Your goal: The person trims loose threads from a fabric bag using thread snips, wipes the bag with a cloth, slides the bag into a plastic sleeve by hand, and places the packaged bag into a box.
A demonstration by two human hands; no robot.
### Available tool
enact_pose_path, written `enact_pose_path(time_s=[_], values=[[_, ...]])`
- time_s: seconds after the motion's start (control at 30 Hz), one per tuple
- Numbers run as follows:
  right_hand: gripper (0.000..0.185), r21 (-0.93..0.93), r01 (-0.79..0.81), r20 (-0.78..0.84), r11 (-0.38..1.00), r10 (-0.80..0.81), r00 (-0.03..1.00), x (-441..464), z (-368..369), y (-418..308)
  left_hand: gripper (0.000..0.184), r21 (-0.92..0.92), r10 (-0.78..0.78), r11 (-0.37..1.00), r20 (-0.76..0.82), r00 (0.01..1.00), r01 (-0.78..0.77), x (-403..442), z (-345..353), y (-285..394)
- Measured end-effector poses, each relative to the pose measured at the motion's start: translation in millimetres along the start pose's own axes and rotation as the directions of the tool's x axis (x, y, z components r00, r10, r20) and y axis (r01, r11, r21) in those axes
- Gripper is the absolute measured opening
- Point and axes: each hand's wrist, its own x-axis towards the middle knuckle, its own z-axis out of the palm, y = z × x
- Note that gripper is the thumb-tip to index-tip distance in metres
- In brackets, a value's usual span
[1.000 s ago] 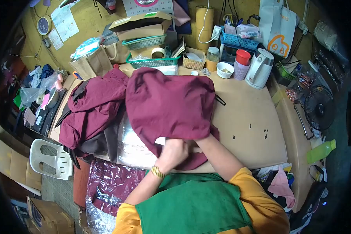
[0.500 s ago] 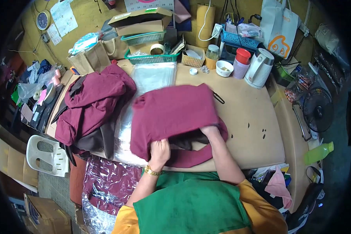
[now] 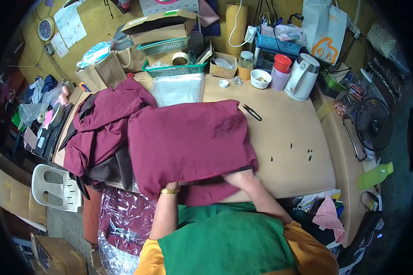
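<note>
A maroon garment [image 3: 188, 137] lies spread in front of me, its dark lining showing at the open near edge. My left hand [image 3: 169, 186] reaches under that edge; the cloth covers its fingers, and only the wrist with a gold bracelet [image 3: 170, 190] shows. My right hand [image 3: 240, 178] is tucked into the opening farther right, the back of it visible and its fingers hidden. Black thread snips [image 3: 252, 112] lie just beyond the garment's far right corner.
A pile of maroon and black garments [image 3: 108, 119] sits at left. Clear plastic bags [image 3: 176, 89] lie behind. Along the back stand green baskets [image 3: 176, 69], a white bowl [image 3: 260, 80], a lidded cup [image 3: 280, 75] and a kettle [image 3: 303, 78]. A fan [image 3: 374, 123] stands at right.
The garment has shifted left and toward me, and lies flatter over the plastic. My left hand, earlier seen closed at the edge, is now under the cloth; my right hand has moved slightly left.
</note>
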Motion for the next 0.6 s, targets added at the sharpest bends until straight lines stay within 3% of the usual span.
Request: enact_pose_path(time_s=[0.03,0.07,0.13,0.17,0.23,0.3,0.33,0.37,0.43,0.47,0.53,0.6], values=[[0.043,0.121,-0.104,-0.007,0.987,0.105,0.994,1,0,10,0.049,-0.01,-0.014,1.0,0.035,0.999,0.015,-4,-1,1],[0.043,0.122,-0.101,-0.008,0.987,0.102,0.995,1,5,12,0.049,-0.007,-0.009,1.0,0.084,0.996,0.009,-11,3,5],[0.038,0.124,0.118,-0.125,0.985,-0.103,0.987,4,8,0,0.049,0.047,0.048,0.997,0.226,0.973,-0.06,-33,21,21],[0.038,0.123,0.111,-0.124,0.986,-0.096,0.988,3,7,-12,0.049,0.06,0.091,0.992,0.288,0.953,-0.113,-43,28,31],[0.032,0.204,0.207,0.051,0.957,-0.221,0.974,11,-5,-53,0.049,0.089,0.148,0.978,0.347,0.926,-0.189,-50,40,41],[0.027,-0.046,0.479,-0.038,0.877,-0.481,0.876,-5,11,-72,0.049,0.148,0.119,0.973,0.326,0.938,-0.175,-34,42,33],[0.026,-0.034,0.505,-0.16,0.862,-0.504,0.849,-7,9,-76,0.049,0.168,0.09,0.975,0.297,0.951,-0.144,-26,39,25],[0.027,-0.265,0.572,-0.071,0.777,-0.607,0.792,-15,5,-70,0.049,0.166,0.062,0.98,0.252,0.966,-0.106,-17,33,15],[0.032,-0.072,0.362,-0.168,0.929,-0.369,0.914,-13,2,-52,0.049,0.099,0.001,0.995,0.151,0.989,-0.016,-11,17,1],[0.032,-0.071,0.359,-0.168,0.931,-0.366,0.915,-19,7,-40,0.049,0.059,-0.031,0.998,0.106,0.994,0.025,-10,9,-6],[0.038,0.134,0.1,-0.157,0.986,-0.079,0.984,-23,11,-25,0.049,-0.019,-0.069,0.997,0.051,0.996,0.071,-15,1,-10],[0.038,0.182,0.07,-0.094,0.981,-0.053,0.994,-23,8,-33,0.049,-0.061,-0.082,0.995,0.03,0.996,0.084,-25,5,-8]])
